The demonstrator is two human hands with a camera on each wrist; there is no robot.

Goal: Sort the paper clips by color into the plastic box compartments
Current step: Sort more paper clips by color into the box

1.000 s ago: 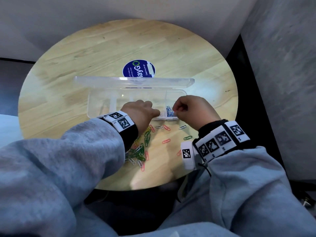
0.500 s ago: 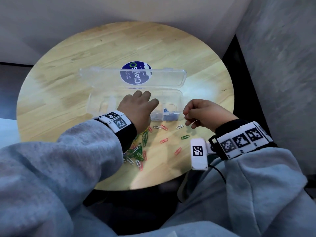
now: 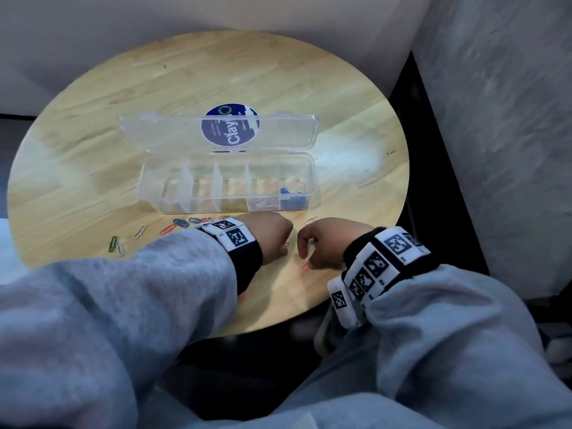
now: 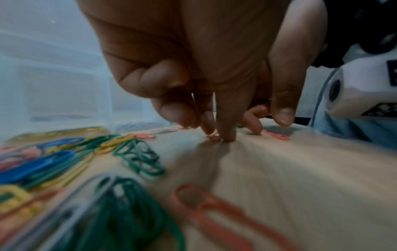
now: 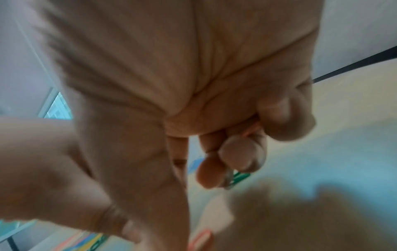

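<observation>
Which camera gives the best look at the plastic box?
The head view: the whole plastic box shows, lid open, dividers visible. The left wrist view catches only a blurred wall of it; the right wrist view shows nothing recognisable.

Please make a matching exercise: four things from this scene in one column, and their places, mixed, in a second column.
A blue paper clips
B lid
C left hand
D green paper clip

1 loose on the table, far left
2 fingertip on a red paper clip
3 rightmost box compartment
4 folded open behind the box

Pairs: A3, B4, C2, D1
</observation>
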